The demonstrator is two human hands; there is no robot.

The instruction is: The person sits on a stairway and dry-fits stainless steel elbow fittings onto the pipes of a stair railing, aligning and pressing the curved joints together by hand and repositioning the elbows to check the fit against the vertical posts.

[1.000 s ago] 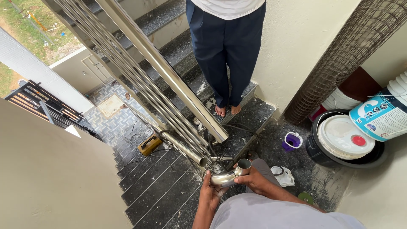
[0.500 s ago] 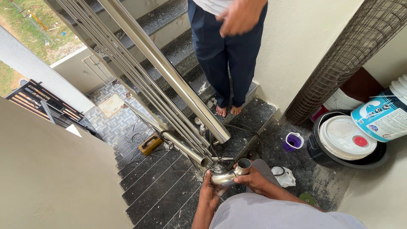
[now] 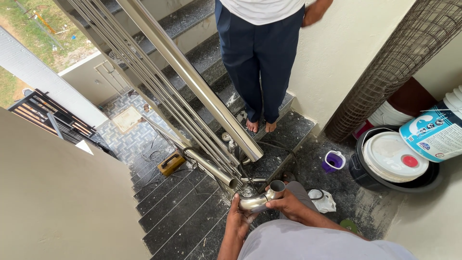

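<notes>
Curved steel pipe elbow sits right between the worker's two hands, just below the cut end of the lower handrail tube, which comes down to it from up and to the left. The big upper handrail runs above the hands in a long bright diagonal, ending in an open end just beyond the elbow, and the thin steel balusters slant alongside it. Further out past the hands, a second person's dark trousers fill the top of the stairs, bare feet on a dark stone step. Off to the right of the hands a black tub holds a white lidded bucket, and a blue-and-white paint bucket lies tilted beside it. A rolled wire mesh leans on the wall above those. Nearer the right hand there is a small purple cup on the landing. Down-left of the hands, a yellow tool lies on the lower steps.

Left hand is wrapped under the elbow's bend, fingers closed on it. Right hand grips the elbow's upturned open end, thumb and fingers pinched around it.
</notes>
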